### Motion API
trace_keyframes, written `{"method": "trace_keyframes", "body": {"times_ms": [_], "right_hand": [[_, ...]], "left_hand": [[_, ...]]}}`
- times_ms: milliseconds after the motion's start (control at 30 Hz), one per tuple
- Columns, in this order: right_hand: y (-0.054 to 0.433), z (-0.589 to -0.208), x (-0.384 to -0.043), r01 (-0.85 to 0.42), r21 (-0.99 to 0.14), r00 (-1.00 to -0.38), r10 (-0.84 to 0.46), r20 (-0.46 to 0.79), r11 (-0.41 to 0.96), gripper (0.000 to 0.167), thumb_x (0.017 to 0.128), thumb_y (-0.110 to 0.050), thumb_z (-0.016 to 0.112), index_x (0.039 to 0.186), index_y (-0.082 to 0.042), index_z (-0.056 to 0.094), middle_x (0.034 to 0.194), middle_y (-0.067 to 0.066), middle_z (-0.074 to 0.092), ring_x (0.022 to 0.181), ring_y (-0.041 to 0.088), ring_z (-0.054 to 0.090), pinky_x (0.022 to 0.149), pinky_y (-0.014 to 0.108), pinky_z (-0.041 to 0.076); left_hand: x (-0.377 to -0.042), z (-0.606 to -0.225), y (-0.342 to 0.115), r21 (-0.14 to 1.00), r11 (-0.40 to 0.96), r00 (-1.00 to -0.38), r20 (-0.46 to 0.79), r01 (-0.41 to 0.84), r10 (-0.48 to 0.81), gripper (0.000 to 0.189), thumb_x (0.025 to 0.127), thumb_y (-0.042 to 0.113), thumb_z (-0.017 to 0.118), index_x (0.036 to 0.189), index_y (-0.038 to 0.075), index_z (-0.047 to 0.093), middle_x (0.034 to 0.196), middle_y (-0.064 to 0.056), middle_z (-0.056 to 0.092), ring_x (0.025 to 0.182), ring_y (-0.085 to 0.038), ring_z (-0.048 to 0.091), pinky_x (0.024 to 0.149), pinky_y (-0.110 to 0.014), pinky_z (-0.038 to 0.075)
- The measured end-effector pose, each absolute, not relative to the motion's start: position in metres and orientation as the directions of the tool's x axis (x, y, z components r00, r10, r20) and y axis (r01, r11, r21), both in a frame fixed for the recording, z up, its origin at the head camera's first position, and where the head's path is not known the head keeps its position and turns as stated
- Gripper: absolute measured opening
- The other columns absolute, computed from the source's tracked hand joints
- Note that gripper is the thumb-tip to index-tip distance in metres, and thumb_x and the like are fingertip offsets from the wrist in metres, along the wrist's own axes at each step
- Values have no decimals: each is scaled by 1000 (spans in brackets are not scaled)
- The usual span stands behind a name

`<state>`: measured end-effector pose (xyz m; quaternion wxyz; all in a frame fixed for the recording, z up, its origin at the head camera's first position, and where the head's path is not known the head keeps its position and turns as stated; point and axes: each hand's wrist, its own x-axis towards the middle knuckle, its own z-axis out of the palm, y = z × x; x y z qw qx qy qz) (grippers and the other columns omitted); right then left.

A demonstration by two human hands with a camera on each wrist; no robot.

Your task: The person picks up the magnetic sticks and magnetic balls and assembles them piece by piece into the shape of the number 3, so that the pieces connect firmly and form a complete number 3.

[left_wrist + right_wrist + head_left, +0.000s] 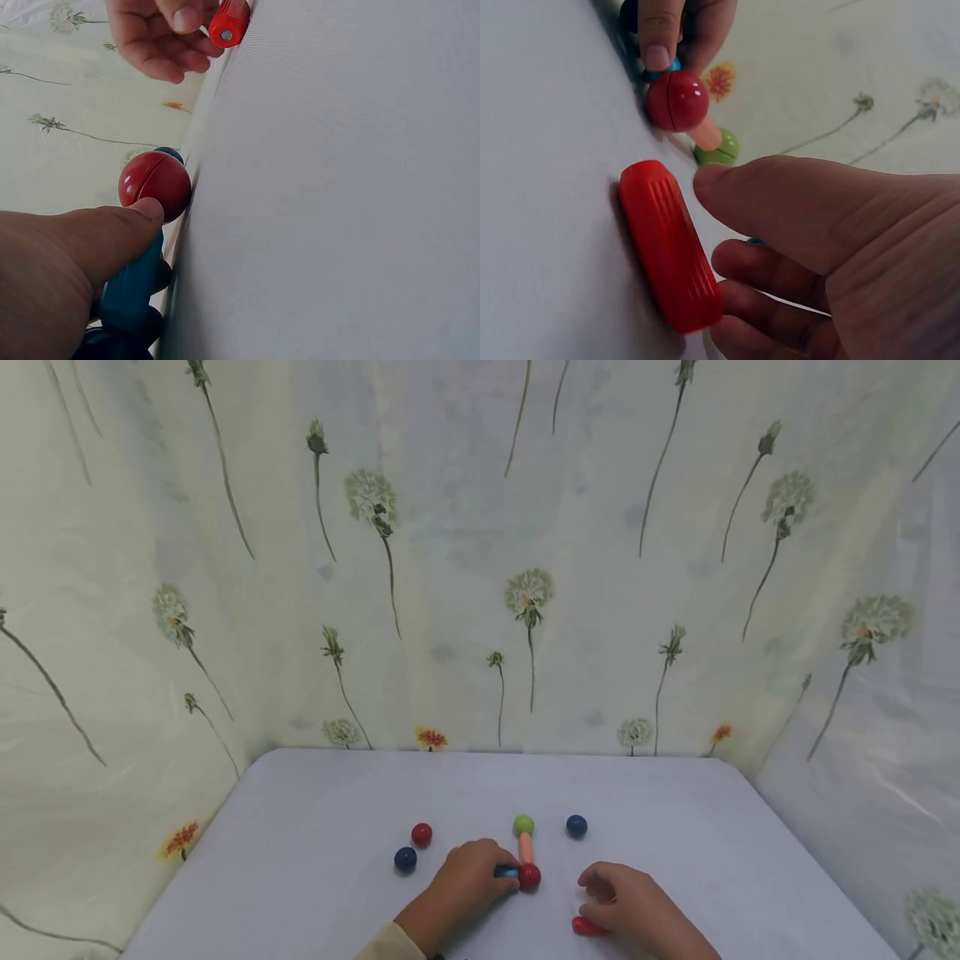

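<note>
My left hand [467, 875] pinches a blue toy building rod [507, 872] between thumb and fingers. One end of that rod meets a red ball [529, 877], which my left thumb touches in the left wrist view. From the red ball an orange rod [526, 848] runs back to a green ball [523, 825]. My right hand [637, 906] hovers beside a red rod [671, 247] lying on the table, its fingers loosely bent. A gap shows between the right thumb and the red rod; whether the other fingers touch it, I cannot tell. A metal dot marks the red rod's end [226, 34].
Another red ball [422, 835] and a dark blue ball [405, 859] lie left of my left hand. A second blue ball [577, 826] sits behind my right hand. Flower-printed cloth [450, 568] surrounds the white table [322, 793] at the back and sides.
</note>
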<state>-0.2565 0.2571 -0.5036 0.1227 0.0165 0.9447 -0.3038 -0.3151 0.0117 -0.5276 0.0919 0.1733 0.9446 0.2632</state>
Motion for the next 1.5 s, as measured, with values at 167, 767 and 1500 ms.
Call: {"method": "trace_keyframes", "body": {"times_ms": [167, 767, 1500], "right_hand": [[265, -511, -248, 100, -577, -954, -88, -287, 811, 33, 83, -30, 89, 107, -14, 73, 97, -2, 70, 90, 18, 62, 89, 45, 60], [274, -519, -243, 68, -600, -950, -131, -282, 797, 22, 86, -21, 86, 103, -14, 74, 90, -2, 66, 83, 19, 58, 80, 39, 58], [244, -520, -247, 197, -493, -970, 94, -226, 847, 20, 87, -19, 84, 102, -9, 77, 83, -1, 67, 78, 19, 58, 83, 46, 60]], "left_hand": [[-313, -529, 11, 549, 794, -922, -101, 260, 373, 22, 87, 34, 86, 108, 28, 83, 90, 12, 66, 85, -10, 58, 88, -41, 55], [-313, -527, 12, 535, 802, -929, -82, 264, 360, 22, 86, 34, 86, 108, 29, 82, 91, 12, 65, 85, -10, 58, 87, -39, 56], [-313, -527, 11, 546, 798, -924, -109, 253, 367, 24, 87, 35, 86, 110, 29, 82, 90, 12, 63, 85, -10, 56, 86, -38, 56]]}}
